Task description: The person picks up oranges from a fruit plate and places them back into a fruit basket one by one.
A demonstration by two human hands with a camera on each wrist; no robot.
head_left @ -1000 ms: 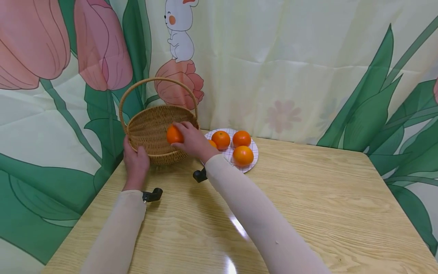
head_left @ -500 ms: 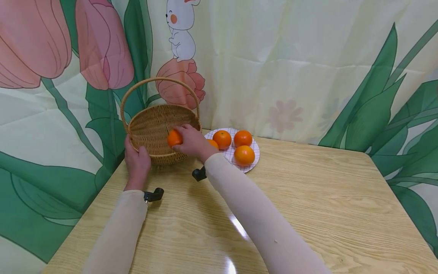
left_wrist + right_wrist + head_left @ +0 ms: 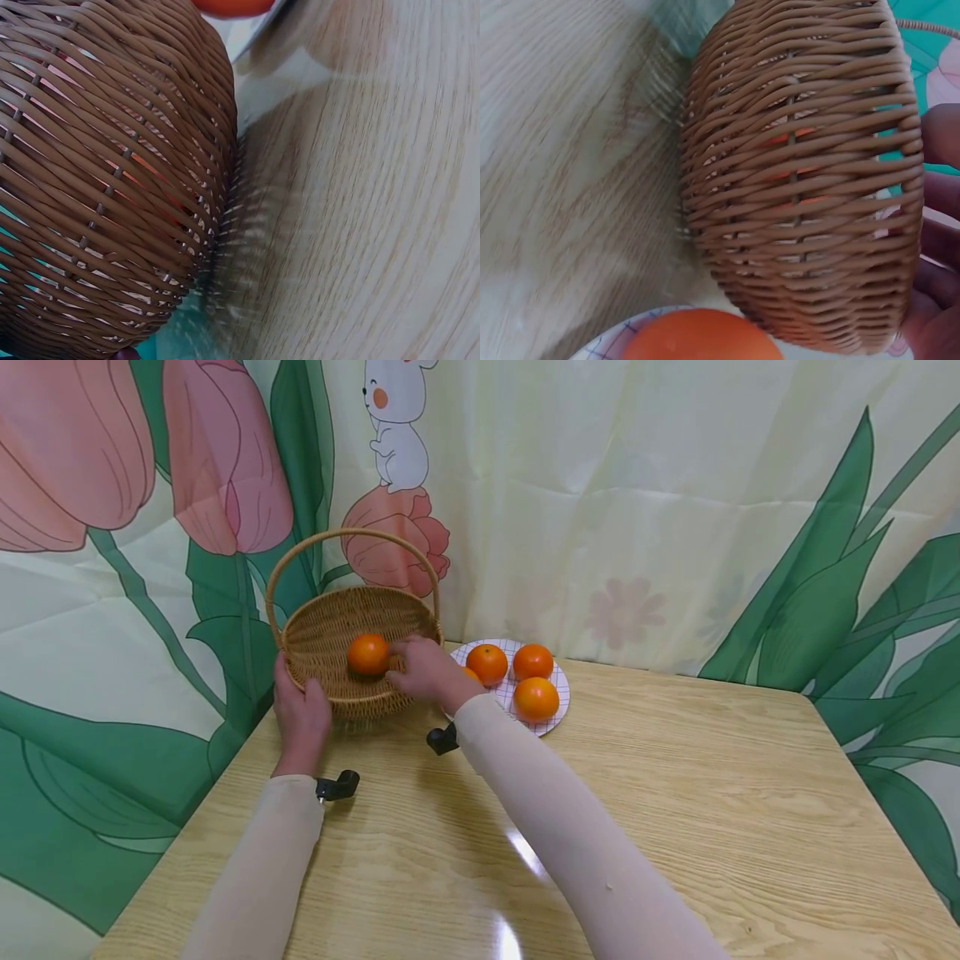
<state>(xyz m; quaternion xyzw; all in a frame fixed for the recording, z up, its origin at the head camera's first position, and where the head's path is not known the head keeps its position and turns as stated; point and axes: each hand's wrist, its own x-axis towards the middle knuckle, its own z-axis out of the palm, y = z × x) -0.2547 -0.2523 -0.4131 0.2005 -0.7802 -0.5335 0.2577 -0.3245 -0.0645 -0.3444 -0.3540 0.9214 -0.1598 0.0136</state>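
Note:
In the head view the brown wicker basket point(image 3: 311, 639) with a tall arched handle stands at the table's back left, its opening facing me. My left hand point(image 3: 302, 718) grips its left rim, thumb at the front. One orange point(image 3: 367, 654) lies inside, against the weave. Just right of this fruit my right hand point(image 3: 429, 670) hovers over the basket's right rim, fingers loosely bent and holding nothing. The right wrist view shows its fingers point(image 3: 941, 202) beside the rim, with orange colour glinting through the basket's wall point(image 3: 802, 247). Woven wall point(image 3: 112, 165) fills much of the left wrist view.
Right of the basket, a white checked plate point(image 3: 501, 697) bears several more oranges point(image 3: 536, 699), one partly hidden by my right hand. A printed curtain point(image 3: 600, 510) hangs directly behind the wooden table point(image 3: 675, 777). Black camera mounts point(image 3: 339, 786) jut from both wrists.
My right hand has let go of the orange, which now rests in the basket slightly further left. The fingers have drawn back a little to the right. My left hand keeps its hold.

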